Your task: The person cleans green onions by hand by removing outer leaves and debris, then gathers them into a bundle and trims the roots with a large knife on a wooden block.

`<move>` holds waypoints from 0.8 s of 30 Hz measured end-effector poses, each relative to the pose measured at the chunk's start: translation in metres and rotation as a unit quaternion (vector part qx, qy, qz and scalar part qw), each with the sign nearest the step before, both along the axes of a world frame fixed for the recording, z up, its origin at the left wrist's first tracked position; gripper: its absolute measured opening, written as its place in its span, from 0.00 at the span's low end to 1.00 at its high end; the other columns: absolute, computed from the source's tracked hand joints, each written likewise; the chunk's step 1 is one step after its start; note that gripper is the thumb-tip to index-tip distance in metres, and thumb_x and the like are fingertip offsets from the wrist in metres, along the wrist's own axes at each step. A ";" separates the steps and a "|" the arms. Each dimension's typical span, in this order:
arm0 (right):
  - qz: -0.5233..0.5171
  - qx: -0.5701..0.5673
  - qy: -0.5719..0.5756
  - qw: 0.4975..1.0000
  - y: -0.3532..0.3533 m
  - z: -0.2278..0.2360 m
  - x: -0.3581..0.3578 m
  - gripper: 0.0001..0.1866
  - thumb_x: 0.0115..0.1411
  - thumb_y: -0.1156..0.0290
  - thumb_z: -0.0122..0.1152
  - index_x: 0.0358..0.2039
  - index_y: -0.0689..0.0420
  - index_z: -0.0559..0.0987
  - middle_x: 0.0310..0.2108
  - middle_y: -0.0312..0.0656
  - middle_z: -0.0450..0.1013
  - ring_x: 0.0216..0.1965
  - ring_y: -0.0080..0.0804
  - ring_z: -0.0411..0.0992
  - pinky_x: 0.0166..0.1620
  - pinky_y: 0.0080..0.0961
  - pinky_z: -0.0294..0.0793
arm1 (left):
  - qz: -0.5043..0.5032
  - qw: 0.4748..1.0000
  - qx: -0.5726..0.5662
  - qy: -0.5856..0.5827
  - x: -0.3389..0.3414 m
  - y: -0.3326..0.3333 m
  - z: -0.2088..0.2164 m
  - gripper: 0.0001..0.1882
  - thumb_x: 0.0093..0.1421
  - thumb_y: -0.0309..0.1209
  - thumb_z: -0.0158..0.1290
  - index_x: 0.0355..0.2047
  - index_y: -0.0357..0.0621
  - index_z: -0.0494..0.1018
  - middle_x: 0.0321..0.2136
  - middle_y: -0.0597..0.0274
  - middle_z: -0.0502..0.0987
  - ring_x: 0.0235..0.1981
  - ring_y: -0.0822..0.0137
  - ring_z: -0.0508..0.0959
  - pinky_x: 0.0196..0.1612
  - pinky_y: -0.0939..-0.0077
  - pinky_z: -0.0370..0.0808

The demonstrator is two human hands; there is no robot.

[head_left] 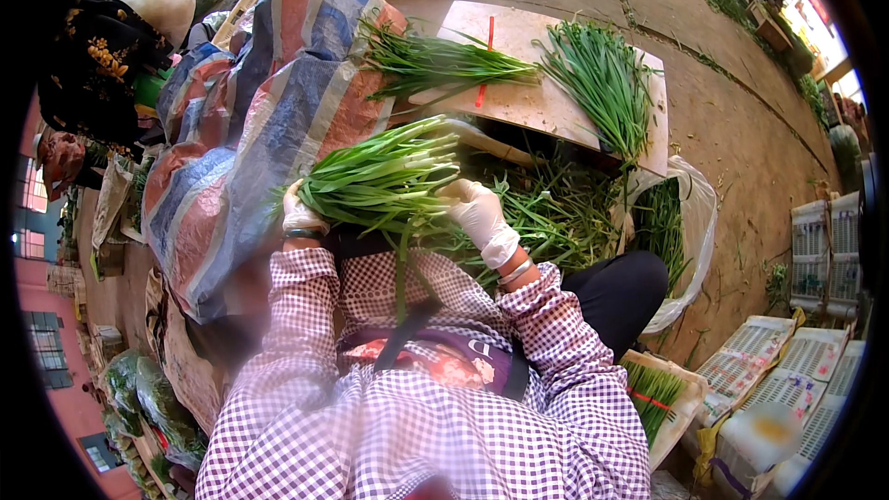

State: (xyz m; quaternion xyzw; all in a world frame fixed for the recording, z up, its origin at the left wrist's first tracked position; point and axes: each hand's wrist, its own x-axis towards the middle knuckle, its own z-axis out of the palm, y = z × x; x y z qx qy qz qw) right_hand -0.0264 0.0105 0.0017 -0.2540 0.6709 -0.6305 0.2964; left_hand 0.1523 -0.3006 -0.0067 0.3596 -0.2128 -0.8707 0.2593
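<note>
Holds a bunch of garlic chives [384, 171] in midair, clasping the leaves with the gloved left hand [304, 213]; touches pale stem ends with the gloved right hand [477, 218], cannot tell whether gripping. Probably light, limp, easily bruised; best taken around firmer stems. Hemmed by striped plastic sheet [264, 120] at left, low counter [542, 118] ahead-right; seemingly free upward.

A bunch of greens [389, 171] sits between a person's left hand [301, 214] and right hand [479, 219], a tarp [264, 120] to its left. Ahead, a board [526, 34] carries one bunch [454, 64] overhanging its left edge and another bunch [602, 88] on its right end. Loose stalks [551, 227] lie between the board and the person's knee [639, 280], beside a plastic bag [701, 222]; crates [824, 241] lie at far right.
</note>
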 end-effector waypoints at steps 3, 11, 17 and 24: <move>0.040 0.012 -0.122 0.992 -0.006 0.013 0.000 0.10 0.58 0.79 0.58 0.40 0.65 0.79 0.33 0.41 0.76 0.32 0.25 0.72 0.37 0.21 0.73 | 0.027 1.000 0.002 -0.015 0.003 -0.001 0.001 0.22 0.63 0.41 0.38 0.41 0.34 0.75 0.39 0.45 0.79 0.40 0.46 0.78 0.50 0.52 0.74; 0.032 -0.129 -0.348 0.928 -0.007 0.008 0.007 0.07 0.60 0.81 0.57 0.39 0.63 0.77 0.36 0.39 0.77 0.34 0.24 0.74 0.39 0.20 0.75 | -0.018 0.969 -0.090 0.231 0.004 0.000 0.014 0.12 0.61 0.32 0.47 0.23 0.43 0.74 0.28 0.57 0.79 0.30 0.62 0.78 0.42 0.63 0.75; -0.055 -0.182 -0.426 0.884 -0.001 0.014 0.020 0.06 0.61 0.78 0.58 0.39 0.60 0.76 0.34 0.38 0.77 0.35 0.22 0.75 0.39 0.17 0.74 | 0.020 0.958 -0.084 0.275 -0.005 0.019 0.031 0.16 0.65 0.31 0.44 0.18 0.49 0.60 0.17 0.70 0.61 0.22 0.73 0.63 0.33 0.78 0.64; -0.056 -0.060 -0.290 0.953 0.026 -0.002 0.005 0.08 0.60 0.72 0.62 0.36 0.63 0.78 0.29 0.33 0.74 0.28 0.18 0.70 0.31 0.15 0.70 | -0.005 0.948 -0.032 0.317 -0.002 0.015 0.019 0.18 0.65 0.31 0.43 0.16 0.51 0.56 0.14 0.72 0.57 0.18 0.74 0.57 0.32 0.78 0.62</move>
